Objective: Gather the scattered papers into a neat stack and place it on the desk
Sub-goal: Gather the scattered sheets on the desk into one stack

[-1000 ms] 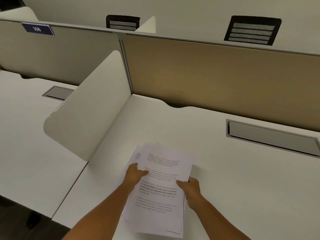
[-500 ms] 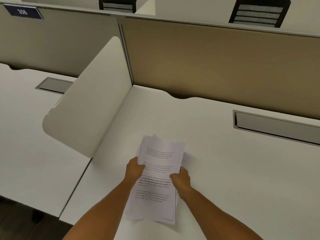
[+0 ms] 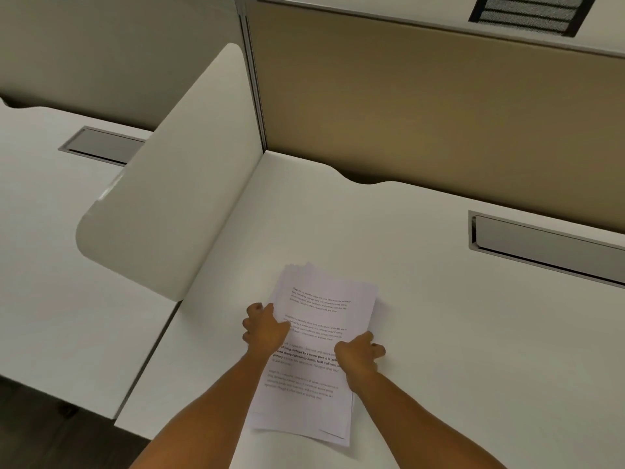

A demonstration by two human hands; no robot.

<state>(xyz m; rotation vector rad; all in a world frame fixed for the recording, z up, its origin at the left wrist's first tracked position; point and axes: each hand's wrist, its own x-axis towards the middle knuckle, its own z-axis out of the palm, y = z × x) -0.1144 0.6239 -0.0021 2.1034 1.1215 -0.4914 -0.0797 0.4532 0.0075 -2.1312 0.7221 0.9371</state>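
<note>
A stack of white printed papers (image 3: pixel 316 319) lies on the white desk (image 3: pixel 439 350), its sheets nearly aligned, with a few corners fanning out at the far left. My left hand (image 3: pixel 263 328) grips the stack's left edge, thumb on the top sheet. On the right edge, my right hand (image 3: pixel 358 357) holds the stack the same way, fingers curled past the side. Both hands press inward on the long edges. The near end of the stack lies between my forearms.
A white rounded side divider (image 3: pixel 176 204) stands left of the papers, and a tan back partition (image 3: pixel 422 106) closes off the far side. A grey cable tray lid (image 3: pixel 548 247) is set into the desk at right. Another desk (image 3: pixel 40 231) lies left.
The fanned sheets have been squeezed together into a narrower, tidier stack. Both hands moved inward along the edges, and the view has tilted down and closer.
</note>
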